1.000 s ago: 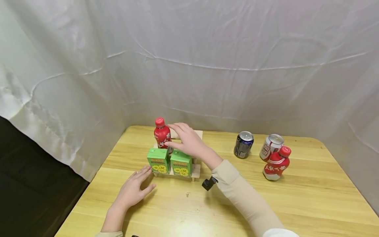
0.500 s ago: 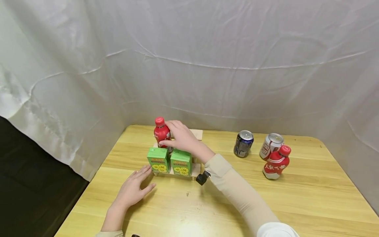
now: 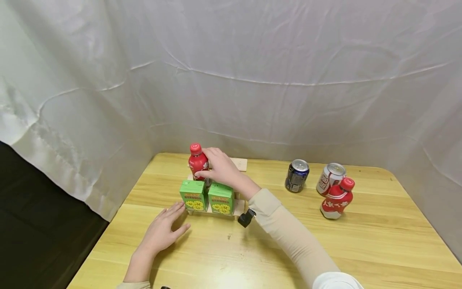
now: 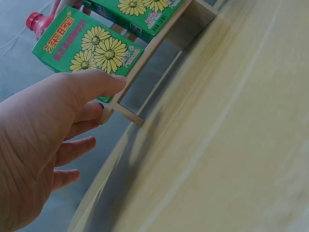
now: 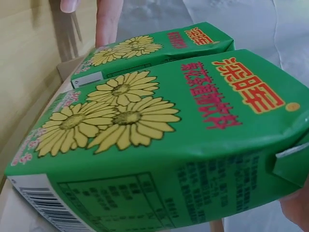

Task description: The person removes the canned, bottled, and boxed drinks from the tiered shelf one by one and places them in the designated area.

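On a small wooden rack [image 3: 239,207], a red bottle [image 3: 197,162] with a red cap stands upright on the step behind two green drink boxes. My right hand [image 3: 224,170] holds the bottle from its right side, thumb in front and fingers toward the back. The left drink box [image 3: 193,196] and the right drink box [image 3: 221,199] stand side by side at the front, yellow flowers facing me. My left hand [image 3: 162,230] rests by the rack's front left corner, fingers loosely extended. In the left wrist view, its thumb [image 4: 99,83] lies near the lower edge of the left box.
Right of the rack stand a dark blue can [image 3: 297,176], a white and red can [image 3: 330,179] and a second red bottle [image 3: 337,199], which partly covers the white can. A grey curtain [image 3: 274,100] hangs behind the wooden table [image 3: 379,237].
My right hand has moved left from beside the red bottle and now holds it. My left hand, the boxes and the cans have stayed in place.
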The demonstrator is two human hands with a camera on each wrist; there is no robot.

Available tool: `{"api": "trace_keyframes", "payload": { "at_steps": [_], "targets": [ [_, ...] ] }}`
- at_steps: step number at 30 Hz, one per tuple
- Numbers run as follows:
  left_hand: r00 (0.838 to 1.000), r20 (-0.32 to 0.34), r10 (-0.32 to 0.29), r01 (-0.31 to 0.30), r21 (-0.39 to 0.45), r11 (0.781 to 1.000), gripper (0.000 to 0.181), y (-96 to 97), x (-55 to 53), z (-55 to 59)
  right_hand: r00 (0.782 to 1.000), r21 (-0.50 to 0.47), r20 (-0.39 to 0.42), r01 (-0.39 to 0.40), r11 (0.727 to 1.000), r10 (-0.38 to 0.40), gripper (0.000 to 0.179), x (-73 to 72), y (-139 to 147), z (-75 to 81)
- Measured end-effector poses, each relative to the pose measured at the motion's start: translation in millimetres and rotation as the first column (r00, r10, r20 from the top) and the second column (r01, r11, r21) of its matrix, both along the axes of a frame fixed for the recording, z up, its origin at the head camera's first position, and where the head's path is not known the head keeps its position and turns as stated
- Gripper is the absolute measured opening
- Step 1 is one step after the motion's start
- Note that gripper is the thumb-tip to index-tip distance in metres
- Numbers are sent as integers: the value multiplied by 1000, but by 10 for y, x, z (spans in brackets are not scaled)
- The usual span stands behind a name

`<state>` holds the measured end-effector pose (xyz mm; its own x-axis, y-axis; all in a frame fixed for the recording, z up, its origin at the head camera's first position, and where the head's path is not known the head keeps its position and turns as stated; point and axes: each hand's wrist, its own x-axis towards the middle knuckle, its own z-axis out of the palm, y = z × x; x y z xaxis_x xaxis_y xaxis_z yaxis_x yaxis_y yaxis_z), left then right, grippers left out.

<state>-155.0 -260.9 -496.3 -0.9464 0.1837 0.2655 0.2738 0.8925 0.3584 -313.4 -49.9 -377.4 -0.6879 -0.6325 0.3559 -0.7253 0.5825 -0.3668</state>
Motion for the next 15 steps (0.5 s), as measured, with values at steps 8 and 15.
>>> {"api": "trace_keyframes", "payload": {
  "at_steps": [8, 15],
  "targets": [
    [1000, -1, 2, -2, 2, 1000, 64, -2, -2, -4, 998, -23, -64, -4, 1000, 2, 76, 34, 1, 8],
    [1000, 3, 3, -3, 1, 1000, 64, -2, -8, 11, 995, 3, -99, -6, 1000, 6, 76, 107, -10, 37]
  ]
}}
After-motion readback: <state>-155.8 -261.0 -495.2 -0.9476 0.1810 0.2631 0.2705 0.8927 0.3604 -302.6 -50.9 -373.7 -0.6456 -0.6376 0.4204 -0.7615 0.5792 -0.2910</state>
